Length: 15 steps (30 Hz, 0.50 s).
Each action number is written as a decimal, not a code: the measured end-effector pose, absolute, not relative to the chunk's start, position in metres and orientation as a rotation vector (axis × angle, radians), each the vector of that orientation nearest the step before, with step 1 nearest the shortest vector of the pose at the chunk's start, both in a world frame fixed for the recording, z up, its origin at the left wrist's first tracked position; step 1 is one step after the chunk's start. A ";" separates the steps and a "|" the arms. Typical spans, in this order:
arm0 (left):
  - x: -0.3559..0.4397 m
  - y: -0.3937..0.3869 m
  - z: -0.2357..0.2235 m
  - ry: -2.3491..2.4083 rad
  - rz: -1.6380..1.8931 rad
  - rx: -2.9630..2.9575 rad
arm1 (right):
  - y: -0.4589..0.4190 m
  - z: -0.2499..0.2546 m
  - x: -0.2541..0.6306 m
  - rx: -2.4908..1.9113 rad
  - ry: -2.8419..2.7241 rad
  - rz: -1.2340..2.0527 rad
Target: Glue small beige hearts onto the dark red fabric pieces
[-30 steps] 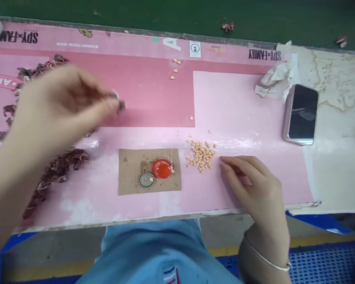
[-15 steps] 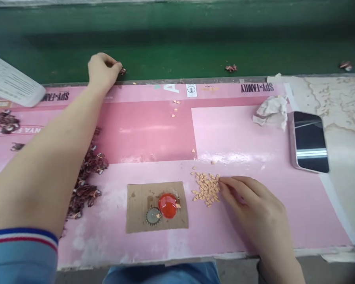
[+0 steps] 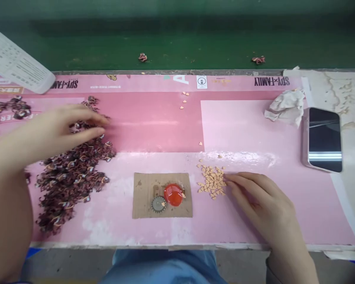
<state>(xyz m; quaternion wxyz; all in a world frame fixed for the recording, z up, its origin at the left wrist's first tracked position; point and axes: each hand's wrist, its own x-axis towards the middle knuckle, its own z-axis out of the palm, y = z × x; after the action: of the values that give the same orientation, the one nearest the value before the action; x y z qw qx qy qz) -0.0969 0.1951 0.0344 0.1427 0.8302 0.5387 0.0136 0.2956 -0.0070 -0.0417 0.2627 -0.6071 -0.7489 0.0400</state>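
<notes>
My left hand hovers over a heap of small dark brown pieces on the pink mat; its fingers are stretched out, blurred, with nothing seen in them. My right hand rests flat on the mat, fingertips touching a pile of tiny orange bits. Between the hands lies a brown cardboard square with a red cap and a grey toothed cap on it. One dark piece lies on the green belt behind the mat.
A phone lies face up at the right, beside crumpled paper. A printed white sheet sits at the far left. Another dark piece lies on the belt. A few orange bits are scattered mid-mat.
My left hand has come back from the green belt to the dark heap, leaving one dark piece on the belt. My right hand has stayed at the orange bits.
</notes>
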 end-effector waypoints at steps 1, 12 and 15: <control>-0.103 0.180 0.033 1.545 0.065 2.422 | -0.008 -0.043 0.295 -1.632 -2.013 0.097; -0.098 0.107 0.002 1.456 0.290 2.723 | -0.022 -0.029 0.291 -1.611 -1.979 0.003; -0.107 0.094 0.009 1.624 0.262 2.655 | -0.032 -0.027 0.289 -1.643 -2.025 0.090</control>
<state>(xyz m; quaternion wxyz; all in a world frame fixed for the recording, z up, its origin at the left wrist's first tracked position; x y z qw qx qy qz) -0.1067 0.0938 0.0094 0.0091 0.8501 0.5198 0.0840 0.2892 -0.0316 -0.0269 0.2631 -0.6075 -0.7487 0.0334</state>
